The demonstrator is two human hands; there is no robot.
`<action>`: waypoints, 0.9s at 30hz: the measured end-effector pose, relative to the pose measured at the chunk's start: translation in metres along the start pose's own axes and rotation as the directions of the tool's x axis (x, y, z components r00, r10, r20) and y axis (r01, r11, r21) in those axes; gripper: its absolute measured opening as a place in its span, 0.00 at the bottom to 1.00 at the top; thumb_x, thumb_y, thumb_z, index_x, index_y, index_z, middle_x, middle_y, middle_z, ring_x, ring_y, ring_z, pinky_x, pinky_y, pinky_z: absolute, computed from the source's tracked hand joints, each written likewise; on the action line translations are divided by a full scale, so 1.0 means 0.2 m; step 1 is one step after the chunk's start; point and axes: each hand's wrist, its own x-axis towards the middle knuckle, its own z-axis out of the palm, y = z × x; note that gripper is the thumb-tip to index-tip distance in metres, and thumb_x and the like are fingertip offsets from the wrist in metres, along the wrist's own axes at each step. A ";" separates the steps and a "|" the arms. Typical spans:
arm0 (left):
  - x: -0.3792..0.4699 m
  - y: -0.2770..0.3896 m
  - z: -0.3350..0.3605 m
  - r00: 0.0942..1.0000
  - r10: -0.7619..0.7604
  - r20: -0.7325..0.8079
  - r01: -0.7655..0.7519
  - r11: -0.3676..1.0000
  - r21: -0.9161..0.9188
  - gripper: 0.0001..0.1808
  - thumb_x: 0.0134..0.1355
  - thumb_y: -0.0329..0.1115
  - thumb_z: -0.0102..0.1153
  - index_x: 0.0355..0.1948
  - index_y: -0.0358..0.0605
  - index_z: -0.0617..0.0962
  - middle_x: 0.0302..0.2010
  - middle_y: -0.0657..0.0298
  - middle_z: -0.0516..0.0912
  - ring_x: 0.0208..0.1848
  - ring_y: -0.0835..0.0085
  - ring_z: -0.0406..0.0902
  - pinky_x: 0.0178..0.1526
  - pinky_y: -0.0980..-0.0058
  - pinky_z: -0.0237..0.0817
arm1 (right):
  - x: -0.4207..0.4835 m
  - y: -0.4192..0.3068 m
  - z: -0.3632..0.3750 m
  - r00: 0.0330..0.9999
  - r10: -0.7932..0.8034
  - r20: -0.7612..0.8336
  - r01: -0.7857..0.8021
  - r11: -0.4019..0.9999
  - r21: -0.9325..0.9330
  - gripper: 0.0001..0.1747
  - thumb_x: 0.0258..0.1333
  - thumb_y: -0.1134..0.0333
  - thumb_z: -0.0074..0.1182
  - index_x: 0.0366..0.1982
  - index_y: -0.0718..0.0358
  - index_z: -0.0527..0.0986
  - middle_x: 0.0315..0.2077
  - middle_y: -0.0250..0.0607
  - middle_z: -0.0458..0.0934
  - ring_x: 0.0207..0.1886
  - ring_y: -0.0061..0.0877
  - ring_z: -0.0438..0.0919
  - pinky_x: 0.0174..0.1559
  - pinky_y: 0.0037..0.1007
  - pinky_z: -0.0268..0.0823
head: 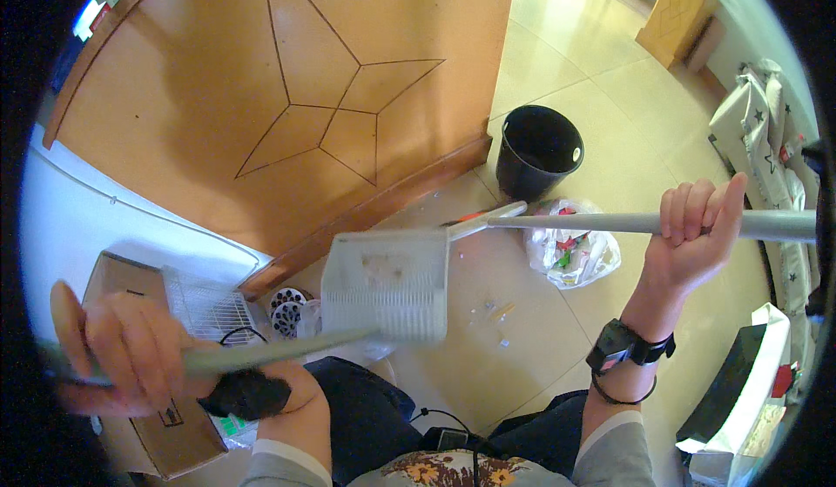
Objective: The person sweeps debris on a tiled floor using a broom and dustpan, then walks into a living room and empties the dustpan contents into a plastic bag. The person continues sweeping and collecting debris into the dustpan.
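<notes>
My left hand (pixel 124 350) is closed around the pole of a long-handled dustpan (pixel 385 284). The pan is pale plastic with a ribbed bed and hangs above the tiled floor, some brownish dirt in it. In my right hand (pixel 692 226) is the grey handle of a broom (pixel 581 222). Its pale head, with a little orange and dark showing, is beside the pan's far right corner; most of the bristles are hidden. Small scraps of litter (pixel 499 314) lie on the tiles to the right of the pan.
Ahead stand a black waste bin (pixel 539 151) and a tied clear bag of rubbish (pixel 575 252). An orange wooden panel (pixel 326 128) borders the floor. At left are a cardboard box (pixel 157 435) and a white wire rack (pixel 209 304); at right, a star-patterned cover (pixel 771 134) and a white bag (pixel 738 389).
</notes>
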 end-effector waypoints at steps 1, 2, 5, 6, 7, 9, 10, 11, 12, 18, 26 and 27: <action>0.00 0.02 0.00 1.000 -0.013 0.009 0.013 0.998 -0.056 0.16 0.57 0.30 0.56 0.29 0.40 0.59 0.09 0.60 0.68 0.05 0.78 0.65 0.04 0.80 0.59 | -0.01 0.02 0.02 0.999 -0.033 -0.035 0.033 0.999 -0.002 0.24 0.63 0.59 0.41 0.12 0.54 0.56 0.07 0.27 0.52 0.09 0.13 0.46 0.12 0.20 0.41; 0.00 0.02 -0.01 0.993 0.019 0.117 -0.004 0.992 -0.129 0.13 0.58 0.26 0.52 0.28 0.39 0.59 0.08 0.56 0.68 0.06 0.74 0.66 0.04 0.77 0.57 | -0.04 0.05 0.05 0.998 -0.041 -0.046 0.041 0.999 -0.002 0.24 0.63 0.59 0.41 0.12 0.54 0.56 0.07 0.26 0.52 0.09 0.13 0.46 0.12 0.20 0.40; -0.02 0.02 -0.03 0.975 -0.049 0.218 0.124 0.931 -0.344 0.11 0.59 0.24 0.48 0.27 0.37 0.59 0.09 0.54 0.68 0.06 0.72 0.65 0.04 0.75 0.55 | -0.16 0.17 0.15 0.999 -0.042 -0.018 0.043 0.999 0.021 0.23 0.63 0.61 0.42 0.13 0.55 0.55 0.07 0.26 0.53 0.09 0.13 0.47 0.12 0.20 0.40; -0.02 0.02 -0.04 0.977 -0.025 0.213 0.103 0.926 -0.363 0.10 0.59 0.24 0.47 0.27 0.37 0.59 0.09 0.53 0.68 0.06 0.72 0.65 0.04 0.75 0.54 | -0.21 0.21 0.17 0.999 -0.042 0.028 0.041 0.998 0.041 0.23 0.62 0.62 0.42 0.13 0.55 0.55 0.07 0.26 0.53 0.09 0.13 0.48 0.12 0.20 0.40; -0.02 0.02 -0.04 0.974 -0.038 0.224 0.119 0.925 -0.360 0.10 0.60 0.24 0.46 0.26 0.37 0.59 0.09 0.52 0.68 0.06 0.72 0.65 0.04 0.74 0.54 | -0.26 0.26 0.20 0.998 -0.021 0.065 0.016 0.997 0.078 0.22 0.62 0.62 0.43 0.13 0.55 0.55 0.08 0.26 0.54 0.10 0.13 0.49 0.12 0.20 0.40; -0.01 0.03 -0.05 0.967 -0.045 0.252 0.141 0.916 -0.376 0.09 0.60 0.24 0.43 0.25 0.37 0.60 0.09 0.51 0.67 0.06 0.72 0.65 0.04 0.74 0.53 | -0.37 0.34 0.23 0.984 -0.007 0.178 -0.004 0.998 0.064 0.24 0.64 0.58 0.39 0.12 0.55 0.54 0.08 0.26 0.52 0.11 0.15 0.47 0.15 0.22 0.41; -0.01 0.03 -0.04 0.962 -0.041 0.269 0.149 0.906 -0.395 0.09 0.60 0.23 0.42 0.24 0.38 0.60 0.09 0.51 0.67 0.06 0.72 0.65 0.05 0.74 0.53 | -0.40 0.41 0.25 0.959 -0.064 0.277 0.040 0.995 0.091 0.22 0.61 0.63 0.42 0.13 0.57 0.56 0.08 0.29 0.56 0.10 0.17 0.52 0.13 0.23 0.43; -0.01 0.03 -0.04 0.958 -0.026 0.285 0.150 0.895 -0.420 0.08 0.60 0.23 0.40 0.24 0.38 0.60 0.09 0.51 0.67 0.06 0.72 0.65 0.05 0.73 0.53 | -0.43 0.46 0.25 0.927 -0.096 0.362 0.048 0.989 0.139 0.19 0.59 0.67 0.46 0.14 0.59 0.58 0.09 0.32 0.61 0.10 0.20 0.57 0.12 0.24 0.45; -0.01 0.04 -0.04 0.959 -0.016 0.283 0.138 0.900 -0.414 0.08 0.60 0.23 0.39 0.24 0.38 0.60 0.09 0.50 0.67 0.06 0.71 0.65 0.05 0.73 0.54 | -0.46 0.47 0.23 0.877 -0.096 0.471 0.078 0.995 0.058 0.18 0.57 0.69 0.45 0.14 0.60 0.59 0.10 0.34 0.63 0.11 0.22 0.60 0.13 0.25 0.48; -0.07 0.12 -0.09 0.961 0.013 0.277 0.126 0.869 -0.478 0.06 0.58 0.22 0.37 0.24 0.35 0.60 0.09 0.50 0.68 0.06 0.66 0.67 0.05 0.69 0.58 | -0.41 0.41 0.12 0.891 0.129 0.435 -0.039 0.977 -0.210 0.17 0.57 0.72 0.45 0.14 0.59 0.61 0.10 0.29 0.60 0.13 0.17 0.60 0.15 0.22 0.50; -0.06 0.22 -0.08 0.993 -0.103 0.062 0.100 0.994 0.051 0.06 0.56 0.21 0.42 0.23 0.31 0.63 0.13 0.54 0.68 0.04 0.73 0.65 0.04 0.73 0.61 | -0.25 0.08 0.07 0.968 0.136 0.210 -0.116 0.988 -0.103 0.22 0.65 0.64 0.35 0.13 0.54 0.56 0.06 0.26 0.52 0.08 0.14 0.47 0.11 0.22 0.41; -0.06 0.20 -0.07 0.997 -0.075 0.015 0.074 0.995 0.066 0.06 0.56 0.20 0.42 0.23 0.32 0.63 0.14 0.55 0.68 0.04 0.74 0.64 0.04 0.75 0.61 | -0.24 0.05 0.06 0.970 0.115 0.215 -0.099 0.992 -0.080 0.23 0.65 0.63 0.34 0.13 0.54 0.55 0.06 0.26 0.52 0.08 0.14 0.47 0.11 0.22 0.41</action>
